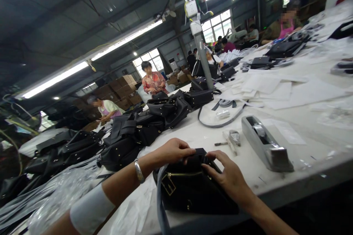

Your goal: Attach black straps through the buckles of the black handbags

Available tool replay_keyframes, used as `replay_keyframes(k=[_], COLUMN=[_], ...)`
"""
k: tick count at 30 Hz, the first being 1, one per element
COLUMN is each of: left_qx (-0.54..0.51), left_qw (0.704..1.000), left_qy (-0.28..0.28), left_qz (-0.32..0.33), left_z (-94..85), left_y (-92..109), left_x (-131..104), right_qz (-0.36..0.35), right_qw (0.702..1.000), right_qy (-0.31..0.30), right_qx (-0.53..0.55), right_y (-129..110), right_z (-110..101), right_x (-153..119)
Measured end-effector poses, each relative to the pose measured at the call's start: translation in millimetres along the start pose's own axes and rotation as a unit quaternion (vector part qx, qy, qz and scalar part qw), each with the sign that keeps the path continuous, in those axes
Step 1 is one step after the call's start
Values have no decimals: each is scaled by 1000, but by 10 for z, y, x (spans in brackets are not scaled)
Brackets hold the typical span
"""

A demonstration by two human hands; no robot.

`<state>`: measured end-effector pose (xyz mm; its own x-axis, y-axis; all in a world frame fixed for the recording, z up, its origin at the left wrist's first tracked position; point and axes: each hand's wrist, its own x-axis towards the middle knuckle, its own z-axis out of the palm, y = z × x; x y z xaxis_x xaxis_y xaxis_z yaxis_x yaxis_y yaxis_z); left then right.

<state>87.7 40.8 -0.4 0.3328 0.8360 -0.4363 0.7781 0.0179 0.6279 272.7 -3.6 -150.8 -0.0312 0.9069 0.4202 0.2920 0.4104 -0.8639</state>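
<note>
A black handbag (198,196) with a gold zip and a gold-edged tag stands at the table's near edge. At its top left, my left hand (176,151) pinches the dark upper edge between thumb and fingers. My right hand (227,174) grips the top right part of the same bag, thumb and forefinger curled around a dark piece there. What exactly lies between those fingertips is partly hidden. A grey strap (160,202) hangs down the bag's left side, over the table edge.
A grey tape dispenser (266,143) stands right of the bag. Beyond it lie small tools (231,139), a coiled grey strap (224,103) and white sheets (264,84). Several black bags (132,132) pile up leftward, near crumpled clear plastic (66,194). A metal post (204,58) rises behind. Several people work farther off.
</note>
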Motion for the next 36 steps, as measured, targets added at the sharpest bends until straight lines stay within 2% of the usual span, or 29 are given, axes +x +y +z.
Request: replay_keyframes(k=[4, 12, 19, 22, 26, 32, 36], left_qx=[85, 189, 234, 264, 340, 337, 344], left_qw=[995, 977, 968, 962, 935, 938, 935], left_qy=[-46, -93, -87, -65, -19, -32, -24], left_qz=[-4, -11, -1, 36, 98, 72, 86], left_z=[-6, -25, 55, 121, 181, 223, 277], left_y=[80, 296, 428, 406, 366, 296, 277], left_x=[-18, -3, 46, 41, 35, 99, 108], right_qz=[25, -1, 1, 1, -5, -29, -45], right_qw=[999, 1000, 998, 997, 997, 996, 995], right_qy=[27, 6, 53, 68, 72, 79, 79], right_qx=[7, 24, 26, 22, 19, -9, -30], right_y=[-30, -48, -53, -61, -73, -60, -57], right_z=[84, 117, 145, 157, 167, 173, 171], right_x=[-96, -160, -200, -215, -223, -229, -226])
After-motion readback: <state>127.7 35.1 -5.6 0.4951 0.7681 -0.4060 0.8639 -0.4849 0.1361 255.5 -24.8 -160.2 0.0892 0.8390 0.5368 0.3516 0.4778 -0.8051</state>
